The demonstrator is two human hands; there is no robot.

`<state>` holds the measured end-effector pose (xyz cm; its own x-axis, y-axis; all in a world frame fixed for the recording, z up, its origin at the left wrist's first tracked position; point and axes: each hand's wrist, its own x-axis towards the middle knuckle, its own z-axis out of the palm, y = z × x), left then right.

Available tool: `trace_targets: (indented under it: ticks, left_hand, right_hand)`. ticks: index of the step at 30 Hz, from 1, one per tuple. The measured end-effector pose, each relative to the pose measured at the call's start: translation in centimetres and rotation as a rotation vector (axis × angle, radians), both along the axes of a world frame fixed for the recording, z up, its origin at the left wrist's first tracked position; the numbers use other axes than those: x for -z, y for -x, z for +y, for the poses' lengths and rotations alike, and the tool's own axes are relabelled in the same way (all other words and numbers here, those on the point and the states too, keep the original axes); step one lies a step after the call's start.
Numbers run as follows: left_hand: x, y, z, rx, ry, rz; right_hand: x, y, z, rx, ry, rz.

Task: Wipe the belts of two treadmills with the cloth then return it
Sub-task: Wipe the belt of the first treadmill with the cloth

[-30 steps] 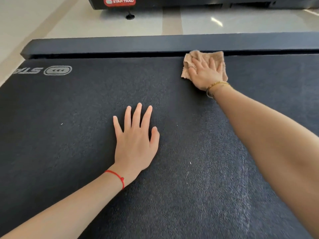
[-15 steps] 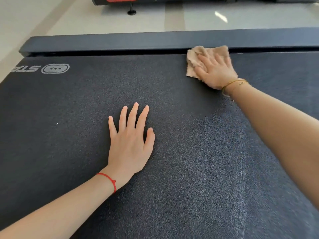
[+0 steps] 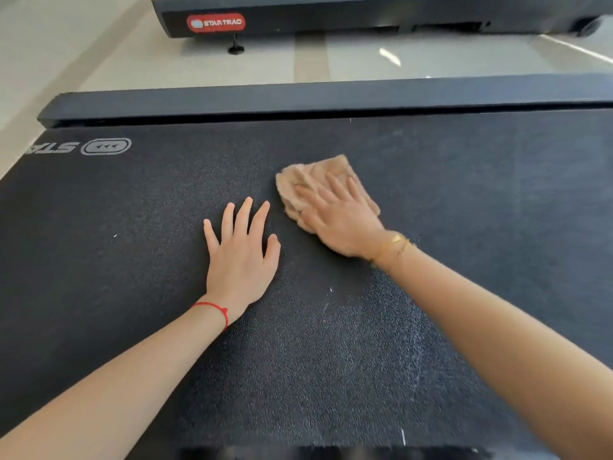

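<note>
Treadmill belt: black, textured, grey logo print at far left. Left hand: flat on the belt, fingers straight and spread, red string bracelet on the wrist. Tan cloth: crumpled, lying mid-belt just right of the left hand. Right hand: presses on the cloth, fingers extended, slightly apart; gold bracelet on the wrist. Side rail: dark, beyond the belt. Second treadmill: across the tiled floor, red Star Trac badge.

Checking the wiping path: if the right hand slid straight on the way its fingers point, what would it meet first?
Beyond the cloth under the right hand, only bare belt lies ahead, then probably the dark side rail; depth is unclear.
</note>
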<state>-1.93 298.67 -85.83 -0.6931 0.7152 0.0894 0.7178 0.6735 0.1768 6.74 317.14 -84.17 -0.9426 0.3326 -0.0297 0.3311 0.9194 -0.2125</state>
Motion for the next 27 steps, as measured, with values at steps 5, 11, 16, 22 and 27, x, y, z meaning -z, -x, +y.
trace_targets:
  ticks: [5, 11, 16, 22, 27]
  left_hand:
    - [-0.1, 0.2, -0.2, -0.005, -0.055, -0.020]
    - [-0.5, -0.6, -0.9, 0.016, -0.043, -0.041]
    - [-0.3, -1.9, -3.8, 0.111, -0.025, -0.039]
    - [-0.3, -4.3, -7.5, 0.152, -0.028, -0.023]
    - [-0.1, -5.7, -8.5, 0.133, -0.015, -0.020]
  right_hand:
    - [-0.2, -8.3, -5.2, -0.049, 0.007, -0.019]
    - [-0.7, -11.6, -5.1, 0.210, 0.010, -0.043]
    - [-0.7, -12.0, -11.3, 0.117, 0.035, -0.039]
    - [-0.1, -17.3, -15.0, -0.029, -0.009, -0.023]
    - [-0.4, -18.9, -9.4, 0.371, -0.038, -0.073]
